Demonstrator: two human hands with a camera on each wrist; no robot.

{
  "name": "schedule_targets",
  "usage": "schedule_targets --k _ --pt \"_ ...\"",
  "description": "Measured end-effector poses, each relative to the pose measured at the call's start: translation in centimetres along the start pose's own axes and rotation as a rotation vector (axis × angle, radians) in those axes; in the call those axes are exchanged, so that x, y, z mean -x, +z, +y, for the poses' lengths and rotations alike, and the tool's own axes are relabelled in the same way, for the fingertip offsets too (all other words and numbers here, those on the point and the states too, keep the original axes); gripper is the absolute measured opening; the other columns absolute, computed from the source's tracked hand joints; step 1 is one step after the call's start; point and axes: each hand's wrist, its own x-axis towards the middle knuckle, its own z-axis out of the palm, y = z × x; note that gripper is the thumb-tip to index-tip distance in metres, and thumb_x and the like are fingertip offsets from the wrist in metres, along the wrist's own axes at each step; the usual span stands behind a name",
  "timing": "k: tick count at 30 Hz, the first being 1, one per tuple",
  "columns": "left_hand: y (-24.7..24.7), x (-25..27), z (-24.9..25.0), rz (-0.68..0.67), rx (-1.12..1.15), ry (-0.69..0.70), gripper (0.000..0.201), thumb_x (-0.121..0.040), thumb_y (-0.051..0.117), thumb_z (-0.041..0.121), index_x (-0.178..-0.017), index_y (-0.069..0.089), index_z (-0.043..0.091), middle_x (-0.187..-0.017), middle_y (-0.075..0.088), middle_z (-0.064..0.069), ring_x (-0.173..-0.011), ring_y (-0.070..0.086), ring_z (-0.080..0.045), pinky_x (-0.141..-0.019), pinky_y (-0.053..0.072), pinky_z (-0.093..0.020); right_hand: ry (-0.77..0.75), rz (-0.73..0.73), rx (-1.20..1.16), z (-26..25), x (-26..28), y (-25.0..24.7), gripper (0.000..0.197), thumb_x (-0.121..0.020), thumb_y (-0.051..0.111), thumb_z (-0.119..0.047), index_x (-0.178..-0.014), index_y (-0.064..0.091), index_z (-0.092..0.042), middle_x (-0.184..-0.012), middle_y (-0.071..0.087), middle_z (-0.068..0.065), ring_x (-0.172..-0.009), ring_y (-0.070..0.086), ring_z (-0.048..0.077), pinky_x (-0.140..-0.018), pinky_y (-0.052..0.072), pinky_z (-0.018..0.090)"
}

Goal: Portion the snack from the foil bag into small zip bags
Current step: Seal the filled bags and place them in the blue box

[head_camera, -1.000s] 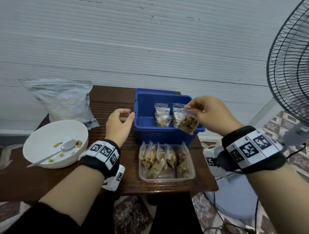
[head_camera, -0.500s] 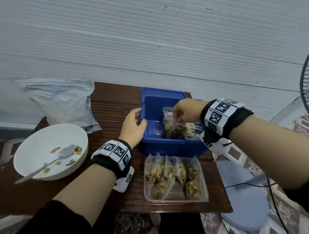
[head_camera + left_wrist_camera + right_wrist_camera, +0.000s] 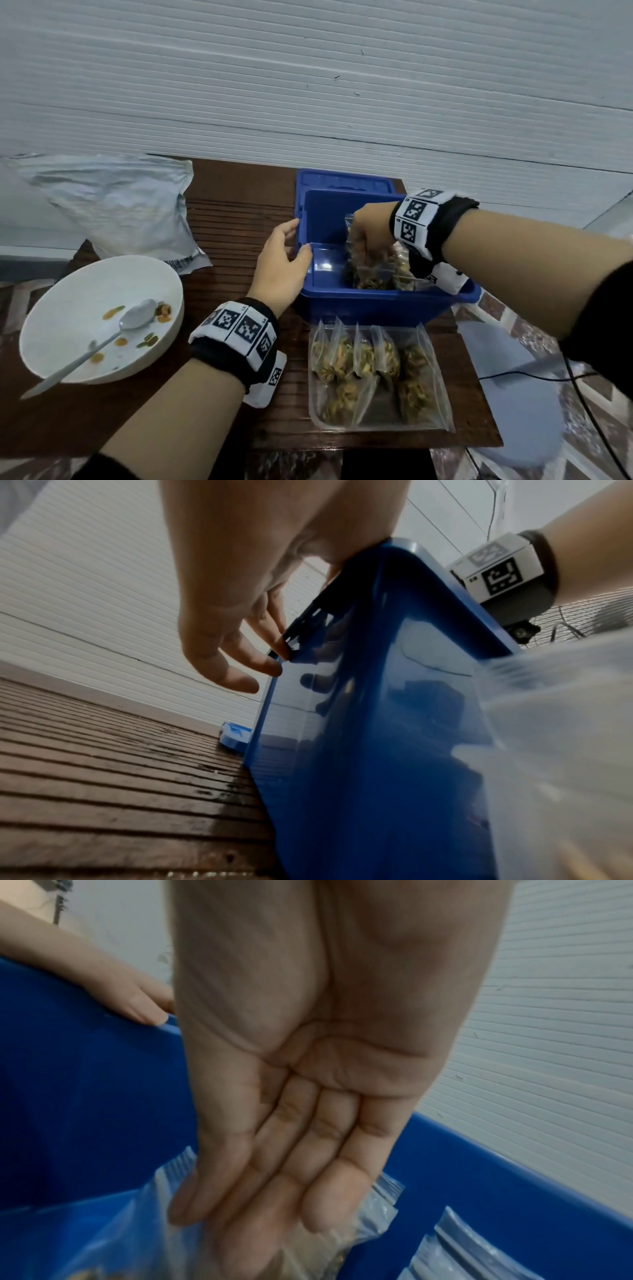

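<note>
Nearest to me, a clear tray (image 3: 382, 416) on the tabletop (image 3: 226, 219) holds a row of filled zip bags (image 3: 373, 363), snack pieces bunched low in each. Just past it, my left hand (image 3: 279, 265) rests with relaxed, nearly straight fingers on the rim of the blue bin (image 3: 376, 303); I judge it should brace that wall so the bin cannot slide. Inside the bin, my right hand (image 3: 371, 229) lies with fingers extended against the top of a filled zip bag (image 3: 368, 274); a pinch behind it I cannot tell. I'd settle that bag upright beside its neighbours (image 3: 462, 1253) before letting go. Farther left sit the nearly empty bowl (image 3: 68, 308) and the crumpled foil bag (image 3: 120, 202).
</note>
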Motion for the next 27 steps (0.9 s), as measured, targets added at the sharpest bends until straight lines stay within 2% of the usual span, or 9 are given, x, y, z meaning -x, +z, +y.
schedule_targets --k 3,5,12,15,18,20,22,24,27 --pt "0.0 0.0 0.0 0.002 0.004 0.005 0.044 -0.095 0.055 0.021 -0.138 0.044 0.027 -0.134 0.051 0.007 -0.115 0.054 -0.014 -0.097 0.05 -0.044 -0.002 -0.018 0.0 0.0 -0.5 0.2 0.006 -0.08 0.071 -0.004 -0.082 0.073 -0.01 -0.085 0.074 0.009 -0.06 0.066 0.014 -0.061 0.056 0.025" --pt "0.0 0.0 0.0 0.002 -0.006 0.017 0.044 -0.095 0.055 0.021 -0.137 0.044 0.027 -0.134 0.05 0.007 -0.114 0.054 -0.013 -0.097 0.05 -0.043 -0.011 -0.005 0.001 0.0 -0.6 0.4 0.015 -0.082 0.069 -0.003 -0.073 0.07 -0.015 -0.083 0.074 0.006 -0.059 0.066 0.014 -0.065 0.057 0.027" --pt "-0.1 0.4 0.2 0.011 -0.047 0.036 0.045 -0.095 0.056 0.022 -0.138 0.044 0.028 -0.132 0.053 0.007 -0.111 0.057 -0.012 -0.096 0.051 -0.04 -0.028 0.074 -0.101 0.6 1.4 -0.6 0.011 -0.081 0.07 -0.01 -0.073 0.072 -0.018 -0.075 0.074 0.002 -0.065 0.07 0.013 -0.075 0.059 0.033" --pt "-0.1 0.9 0.5 0.047 -0.073 0.043 0.044 -0.094 0.057 0.022 -0.138 0.048 0.025 -0.127 0.058 0.006 -0.105 0.06 -0.01 -0.093 0.052 -0.032 -0.047 0.121 -0.174 0.7 3.1 -0.7 0.009 -0.08 0.073 -0.014 -0.074 0.069 -0.02 -0.055 0.066 -0.012 -0.064 0.069 0.011 -0.078 0.058 0.031" --pt "-0.1 1.5 1.0 0.118 -0.166 0.092 0.039 -0.093 0.061 0.025 -0.131 0.055 0.021 -0.121 0.06 0.004 -0.099 0.058 -0.006 -0.085 0.049 -0.023 -0.072 0.178 -0.258 0.8 5.4 -0.2 0.006 -0.081 0.073 -0.015 -0.077 0.071 -0.019 -0.058 0.067 -0.012 -0.069 0.07 0.013 -0.079 0.056 0.033" --pt "-0.1 1.8 1.3 0.177 -0.254 0.129 0.034 -0.092 0.061 0.03 -0.125 0.059 0.019 -0.12 0.058 0.003 -0.097 0.055 -0.006 -0.083 0.045 -0.021 -0.083 0.232 -0.314 0.9 7.1 0.5 0.003 -0.084 0.07 -0.014 -0.082 0.072 -0.014 -0.066 0.069 -0.009 -0.064 0.068 0.01 -0.075 0.056 0.029" --pt "0.0 2.3 1.4 0.238 -0.293 0.16 0.032 -0.093 0.059 0.033 -0.121 0.06 0.017 -0.121 0.056 0.0 -0.103 0.054 -0.011 -0.09 0.045 -0.026 -0.077 0.27 -0.373 0.9 8.8 1.7 0.006 -0.086 0.068 -0.015 -0.084 0.07 -0.01 -0.069 0.069 -0.006 -0.056 0.063 0.006 -0.063 0.053 0.019" --pt "0.2 3.0 1.6 0.277 -0.319 0.191 0.031 -0.092 0.058 0.033 -0.118 0.06 0.016 -0.122 0.054 -0.003 -0.112 0.052 -0.02 -0.1 0.043 -0.038 -0.057 0.285 -0.401 0.9 10.3 3.3 0.012 -0.088 0.067 -0.019 -0.084 0.069 -0.008 -0.069 0.069 -0.003 -0.054 0.062 0.006 -0.059 0.049 0.019" --pt "0.9 4.8 1.8 0.307 -0.404 0.235 0.03 -0.091 0.06 0.03 -0.117 0.059 0.016 -0.125 0.052 -0.005 -0.119 0.045 -0.024 -0.104 0.035 -0.038 0.001 0.248 -0.44 0.8 12.2 6.3 0.019 -0.089 0.066 -0.026 -0.083 0.069 -0.008 -0.066 0.068 -0.003 -0.048 0.058 0.004 -0.056 0.046 0.018"
